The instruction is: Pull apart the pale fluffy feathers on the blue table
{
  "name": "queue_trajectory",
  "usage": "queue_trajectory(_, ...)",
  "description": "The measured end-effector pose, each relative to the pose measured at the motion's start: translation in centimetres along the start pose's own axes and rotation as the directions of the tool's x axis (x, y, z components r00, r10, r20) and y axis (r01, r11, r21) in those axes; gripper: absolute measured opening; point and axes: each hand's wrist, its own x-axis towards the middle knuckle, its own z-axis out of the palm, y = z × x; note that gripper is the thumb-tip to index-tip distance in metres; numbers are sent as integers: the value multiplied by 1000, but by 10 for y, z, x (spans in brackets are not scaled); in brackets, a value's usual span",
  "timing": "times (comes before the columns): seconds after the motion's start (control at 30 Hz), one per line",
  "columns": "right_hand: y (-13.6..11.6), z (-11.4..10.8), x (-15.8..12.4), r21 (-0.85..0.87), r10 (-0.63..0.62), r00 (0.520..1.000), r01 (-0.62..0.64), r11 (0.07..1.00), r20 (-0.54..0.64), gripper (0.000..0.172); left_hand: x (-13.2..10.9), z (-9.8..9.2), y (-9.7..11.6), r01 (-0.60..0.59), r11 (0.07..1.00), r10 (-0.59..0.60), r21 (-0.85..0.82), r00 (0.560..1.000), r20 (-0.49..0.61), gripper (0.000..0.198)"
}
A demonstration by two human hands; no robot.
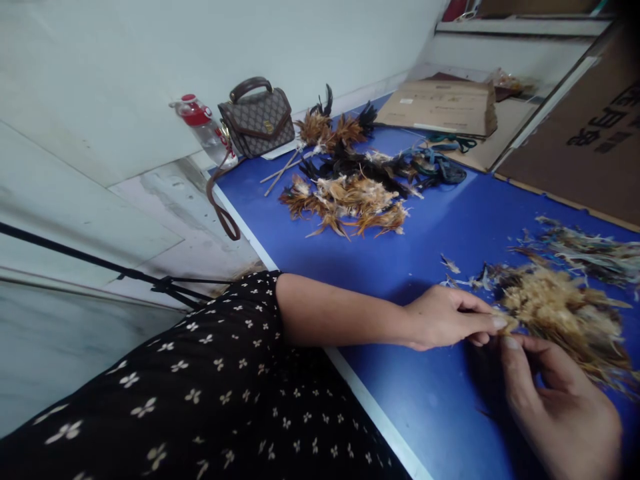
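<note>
A loose pile of tan and brown feathers (560, 313) lies on the blue table (440, 227) at the right. My left hand (445, 319) reaches across the table and pinches the pile's near edge with thumb and fingers. My right hand (560, 400) sits just below it, thumb and forefinger closed on the same feathers. Both hands meet at the pile's left tip.
Several bundled feather dusters (350, 193) with thin sticks lie mid-table. A brown handbag (257, 120) and a red-capped water bottle (205, 130) stand against the wall. A flat cardboard box (440, 107) and dark cords (440, 167) lie at the far end. Grey feathers (590, 250) are scattered at right.
</note>
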Motion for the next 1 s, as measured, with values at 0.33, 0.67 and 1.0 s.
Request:
queue_trajectory(0.33,9,5,-5,267,148,988,-131,955,-45,54,-1,4,5,-21,999,23,28,996,-81,36)
queue_trajectory(0.67,7,3,-8,240,122,992,-125,963,24,57,4,-5,-7,-98,986,95,137,995,26,34)
queue_trajectory(1.0,4,6,-8,352,172,982,-134,926,-77,49,6,-5,-12,-79,985,84,152,996,-28,13)
